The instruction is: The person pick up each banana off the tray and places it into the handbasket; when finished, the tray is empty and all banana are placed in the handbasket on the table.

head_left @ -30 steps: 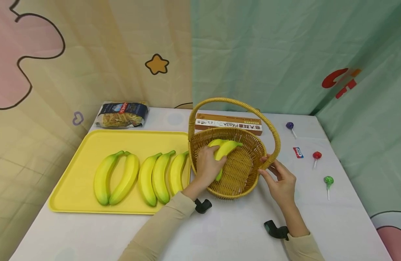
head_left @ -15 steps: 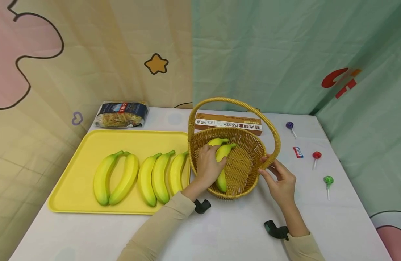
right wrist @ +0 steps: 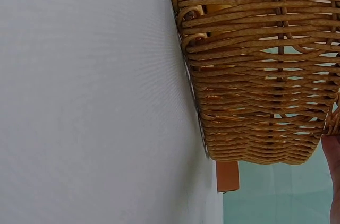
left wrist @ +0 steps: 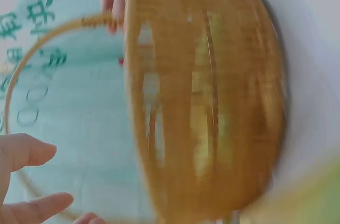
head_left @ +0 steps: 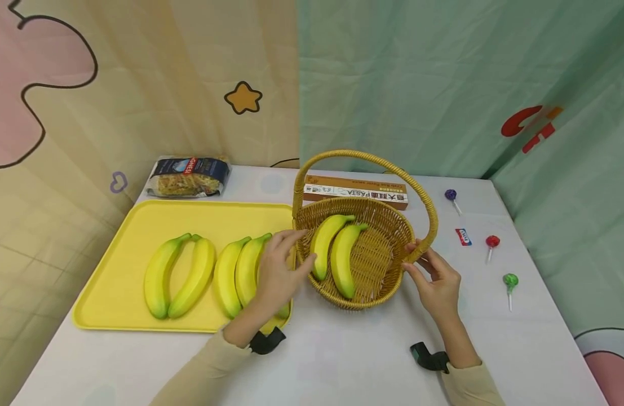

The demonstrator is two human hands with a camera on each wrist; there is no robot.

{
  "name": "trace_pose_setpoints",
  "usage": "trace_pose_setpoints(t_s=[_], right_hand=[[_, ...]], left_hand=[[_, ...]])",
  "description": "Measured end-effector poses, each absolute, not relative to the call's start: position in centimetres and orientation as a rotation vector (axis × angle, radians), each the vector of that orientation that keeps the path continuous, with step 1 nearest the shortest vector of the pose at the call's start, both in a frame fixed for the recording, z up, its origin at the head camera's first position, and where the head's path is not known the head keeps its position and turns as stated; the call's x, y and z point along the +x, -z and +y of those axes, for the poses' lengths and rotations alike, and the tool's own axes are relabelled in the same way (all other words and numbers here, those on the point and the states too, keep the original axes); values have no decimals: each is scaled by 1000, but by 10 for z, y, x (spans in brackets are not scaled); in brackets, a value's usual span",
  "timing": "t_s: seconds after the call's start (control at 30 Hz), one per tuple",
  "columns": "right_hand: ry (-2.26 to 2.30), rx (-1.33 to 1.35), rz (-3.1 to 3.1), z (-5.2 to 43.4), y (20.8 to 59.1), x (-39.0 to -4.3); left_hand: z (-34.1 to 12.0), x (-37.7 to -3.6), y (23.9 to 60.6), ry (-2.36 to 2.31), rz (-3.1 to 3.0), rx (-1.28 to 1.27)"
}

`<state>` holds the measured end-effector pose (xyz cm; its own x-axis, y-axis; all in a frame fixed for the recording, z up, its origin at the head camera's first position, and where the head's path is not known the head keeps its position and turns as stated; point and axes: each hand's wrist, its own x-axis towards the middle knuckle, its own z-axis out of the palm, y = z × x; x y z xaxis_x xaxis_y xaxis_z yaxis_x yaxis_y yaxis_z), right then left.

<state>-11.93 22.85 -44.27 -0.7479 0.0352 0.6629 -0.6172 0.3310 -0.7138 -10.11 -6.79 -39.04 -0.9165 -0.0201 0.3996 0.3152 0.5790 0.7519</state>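
Two yellow green-tipped bananas (head_left: 333, 252) in wicker basket (head_left: 388, 281); left hand (head_left: 275, 274) fingers relaxed, right hand (head_left: 436, 283) pinching handle

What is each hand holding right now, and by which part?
The right hand holds the wicker basket where its handle meets the rim. The left hand holds nothing, fingers loose over the bananas on the yellow tray.

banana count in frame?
7 visible. Two lie in the basket: and. Five sit on the yellow tray: a left pair, then, and one mostly hidden behind the left hand.
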Motion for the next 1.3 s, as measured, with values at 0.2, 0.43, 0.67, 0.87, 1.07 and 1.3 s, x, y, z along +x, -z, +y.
trace_pose_setpoints(t_s=[0.2, 0.43, 0.67, 0.87, 1.07, 1.3], right_hand=[[-1444, 506, -2021, 229, 443, -119], [-1427, 498, -2027, 229, 443, -120], [-1420, 502, -2034, 229, 444, -119], [-1420, 504, -2036, 229, 442, -119], [-1420, 510, -2031, 230, 445, -121], [-1401, 503, -2040, 231, 446, -121]], left_hand=[[-148, -83, 390, 1189, -2397, 15], [-228, -62, 390, 1021, -2298, 366], [-270, -46, 399, 981, -2225, 600], [-282, -48, 415, 1025, -2209, 682], [-287, -54, 429, 1080, -2280, 737], [-292, -60, 442, 1090, -2436, 788]])
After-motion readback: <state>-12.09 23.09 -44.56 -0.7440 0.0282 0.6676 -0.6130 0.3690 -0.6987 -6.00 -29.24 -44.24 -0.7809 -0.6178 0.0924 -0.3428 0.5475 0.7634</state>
